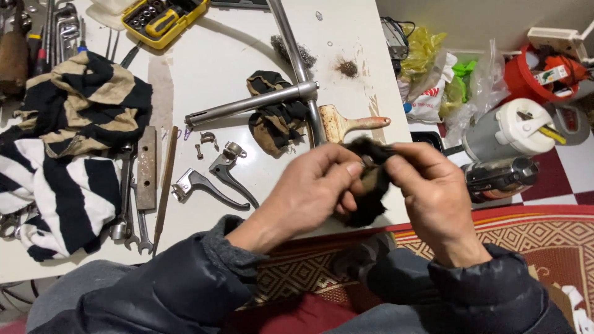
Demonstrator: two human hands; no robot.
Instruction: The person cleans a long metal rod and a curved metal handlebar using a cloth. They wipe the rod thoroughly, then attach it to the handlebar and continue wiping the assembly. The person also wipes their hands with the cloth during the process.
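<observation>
White tabletop (210, 68) fills the head view, strewn with tools; a striped cloth (68, 154) lies at its left, brake levers (213, 179) at centre, a metal tube frame (297, 93) and a paintbrush (349, 122) beyond your hands. Your left hand (312, 192) and right hand (433, 198) meet over the near table edge; both pinch a black rag (370, 185) bunched between them, fingers clenched on it; a small metal part seems wrapped at its top, unclear. The rag hangs downward from your fingertips, its long axis near vertical; both hands are equally close.

matt black cloth rag (369, 185), shiny metal tube (250, 102), wood-handled brush (346, 122)
</observation>
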